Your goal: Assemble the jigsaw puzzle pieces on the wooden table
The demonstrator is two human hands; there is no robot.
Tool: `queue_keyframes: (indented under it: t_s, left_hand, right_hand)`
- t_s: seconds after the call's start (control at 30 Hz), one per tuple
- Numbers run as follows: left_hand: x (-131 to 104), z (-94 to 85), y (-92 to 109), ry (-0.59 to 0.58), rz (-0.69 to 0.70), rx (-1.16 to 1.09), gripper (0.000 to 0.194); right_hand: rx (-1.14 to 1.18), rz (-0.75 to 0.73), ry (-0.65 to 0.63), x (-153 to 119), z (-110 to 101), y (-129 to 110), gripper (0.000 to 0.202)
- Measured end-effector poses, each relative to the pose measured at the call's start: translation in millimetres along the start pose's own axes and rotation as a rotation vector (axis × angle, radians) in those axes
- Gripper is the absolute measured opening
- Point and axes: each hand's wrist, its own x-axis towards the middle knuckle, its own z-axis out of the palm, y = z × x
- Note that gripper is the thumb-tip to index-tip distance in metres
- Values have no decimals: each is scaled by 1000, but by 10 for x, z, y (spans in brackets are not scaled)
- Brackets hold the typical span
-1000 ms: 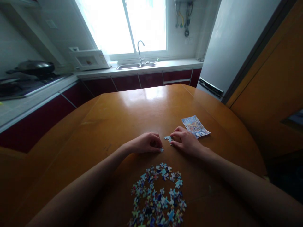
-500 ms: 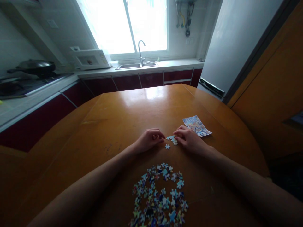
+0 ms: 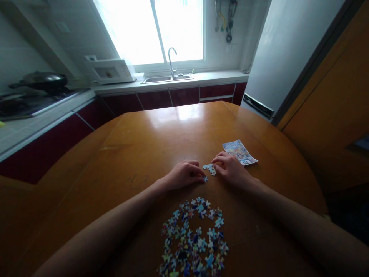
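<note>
My left hand [image 3: 186,176] has its thumb and fingertips closed on a single puzzle piece [image 3: 205,179], which pokes out past the fingers at table level. Just beyond it lies a small joined section of puzzle [image 3: 210,168], pale blue and white. My right hand [image 3: 229,168] rests at the right edge of that section with fingers curled and bent; whether they pinch a piece there is hidden. Closer to me, a loose heap of puzzle pieces [image 3: 198,242] in many colours spreads over the table.
A printed picture sheet [image 3: 241,153] lies behind my right hand on the brown wooden table [image 3: 161,134]. Past the table stand a counter with a sink [image 3: 157,80], a white microwave [image 3: 111,72], a stove with a covered pan [image 3: 43,81] and a grey fridge [image 3: 288,50].
My left hand has moved slightly toward me and right, and its fingers have closed on the single piece that lay apart. The right hand has stayed almost still by the joined section.
</note>
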Motion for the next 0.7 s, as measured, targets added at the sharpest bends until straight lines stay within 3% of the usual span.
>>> queue_keyframes:
  t_s: [0.4, 0.7]
  left_hand:
    - [21, 4, -13, 28, -25, -34, 28]
    - [2, -101, -79, -71, 82, -82, 20]
  right_hand:
    - [23, 3, -7, 6, 2, 17, 13]
    - [40, 4, -8, 4, -9, 17, 13]
